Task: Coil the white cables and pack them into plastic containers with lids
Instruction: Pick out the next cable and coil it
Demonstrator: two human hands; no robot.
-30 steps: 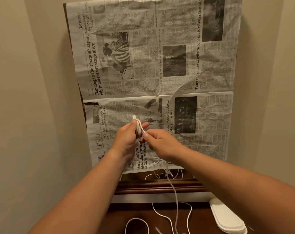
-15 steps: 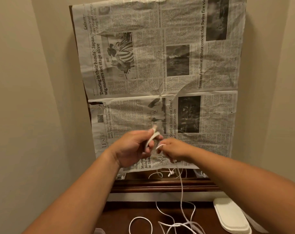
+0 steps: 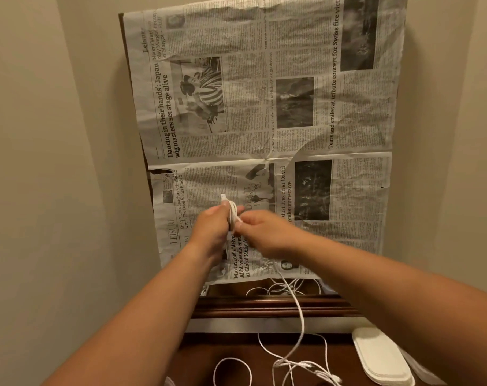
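My left hand (image 3: 211, 229) grips a small coil of white cable (image 3: 231, 211), with the plug end sticking up above the fingers. My right hand (image 3: 264, 232) pinches the same cable just right of the coil; it is blurred. From under that hand the loose cable tail (image 3: 298, 310) hangs down to the dark wooden surface (image 3: 197, 358). More white cables (image 3: 306, 366) lie tangled there, and one makes a round loop (image 3: 232, 371) at the bottom edge. A stack of white plastic lids (image 3: 378, 358) lies at the lower right.
A newspaper sheet (image 3: 264, 107) covers a dark board standing upright at the back. Beige walls close in on both sides. A raised wooden ledge (image 3: 264, 307) crosses below the paper, with more cable loops behind it.
Both hands rose slightly and my right hand carried the cable round the coil; the plug end points up again. The view shifted a little to the left.
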